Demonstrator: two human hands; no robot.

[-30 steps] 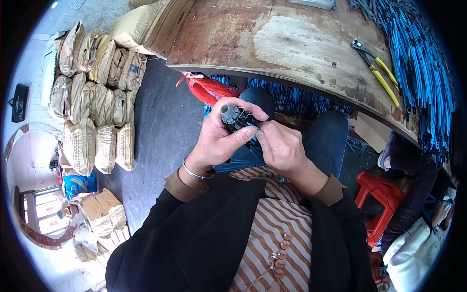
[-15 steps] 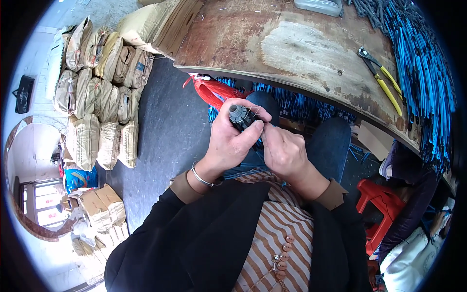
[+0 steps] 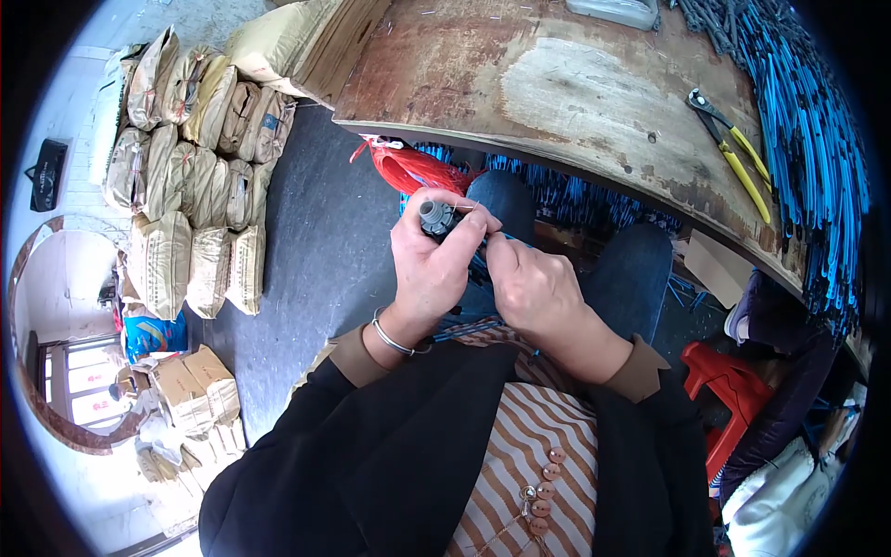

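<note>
My left hand (image 3: pixel 429 269) is wrapped round a dark grey ribbed fitting (image 3: pixel 437 218) with a round, hollow-looking end that faces up. A thin wire-like strand (image 3: pixel 466 208) shows by the left fingertips. Close against the left thumb, my right hand (image 3: pixel 538 290) is closed, its thumb and forefinger pinched together. What the right fingers hold is hidden. Both hands are above my lap, in front of the table's near edge. A bit of blue and black rod (image 3: pixel 512 240) shows beside the right forefinger.
The worn wooden table (image 3: pixel 436 79) bears yellow-handled pliers (image 3: pixel 740 176), a clear tray (image 3: pixel 617 13) and a heap of blue and black rods (image 3: pixel 806 148). Below its edge hangs a red plastic bag (image 3: pixel 406 172). Stacked sacks (image 3: pixel 162 265) stand left; a red stool (image 3: pixel 729 390) stands right.
My left hand has moved a little to the left with the fitting, which has turned slightly in the grip. The right hand has shifted slightly left too and stays pinched.
</note>
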